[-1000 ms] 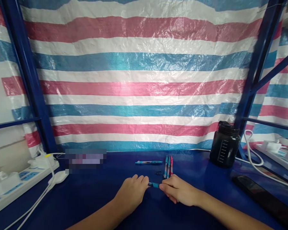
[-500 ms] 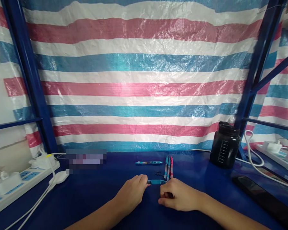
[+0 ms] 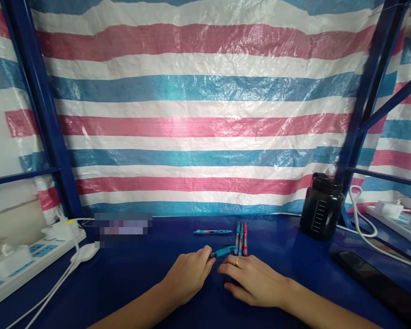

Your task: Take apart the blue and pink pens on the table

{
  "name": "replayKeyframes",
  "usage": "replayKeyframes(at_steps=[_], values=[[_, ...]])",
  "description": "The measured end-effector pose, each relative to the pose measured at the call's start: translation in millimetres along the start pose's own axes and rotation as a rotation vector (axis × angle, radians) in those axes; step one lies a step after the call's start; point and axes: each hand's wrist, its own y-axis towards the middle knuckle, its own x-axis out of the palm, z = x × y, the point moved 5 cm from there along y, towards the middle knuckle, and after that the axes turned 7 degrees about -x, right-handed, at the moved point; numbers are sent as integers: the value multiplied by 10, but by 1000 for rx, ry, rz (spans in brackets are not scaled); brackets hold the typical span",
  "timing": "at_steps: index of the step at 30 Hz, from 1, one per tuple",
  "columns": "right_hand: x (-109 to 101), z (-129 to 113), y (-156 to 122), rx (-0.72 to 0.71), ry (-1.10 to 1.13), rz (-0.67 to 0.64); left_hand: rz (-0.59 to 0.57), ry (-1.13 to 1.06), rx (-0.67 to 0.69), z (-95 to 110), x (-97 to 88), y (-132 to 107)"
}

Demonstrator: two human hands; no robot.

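Left hand [image 3: 187,277] has its fingers clamped on the end of a blue pen [image 3: 222,252], mid-worktop [image 3: 294,256]. Right hand [image 3: 251,281] rests just beside it, fingers together, holding nothing. Farther back lie three pens [image 3: 241,240] side by side, a crosswise pen [image 3: 212,231] and a black jar [image 3: 322,208].

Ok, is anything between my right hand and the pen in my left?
Nothing visible: no object lies between the right hand and the blue pen held in the left hand.
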Motion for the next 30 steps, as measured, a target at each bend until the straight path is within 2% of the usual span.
replayKeyframes(at_steps=[5, 8, 14, 17, 20, 21, 23, 24, 27, 30], values=[[1, -16, -4, -2, 22, 84, 64, -156, 170, 33, -13, -46], [44, 32, -18, 30, 10, 117, 82, -187, 201, 15, 13, -26], [-20, 84, -65, 63, 41, 320, 75, -199, 268, 33, 17, -43], [-143, 242, -109, 174, 109, 445, 112, -89, 261, 63, -10, -67], [-252, 572, -197, 400, 109, 509, 139, -64, 162, 12, -16, -27], [-264, 697, -231, 482, 77, 485, 142, -86, 119, -30, -11, 1], [-219, 926, -289, 624, -39, 297, 140, -139, 37, -152, 7, 69], [-200, 1012, -321, 657, -64, 255, 135, -155, 6, -221, 20, 106], [-114, 1146, -389, 702, -117, 161, 123, -150, -94, -438, 59, 199], [-34, 1128, -393, 681, -165, 96, 99, -139, -111, -548, 96, 250]])
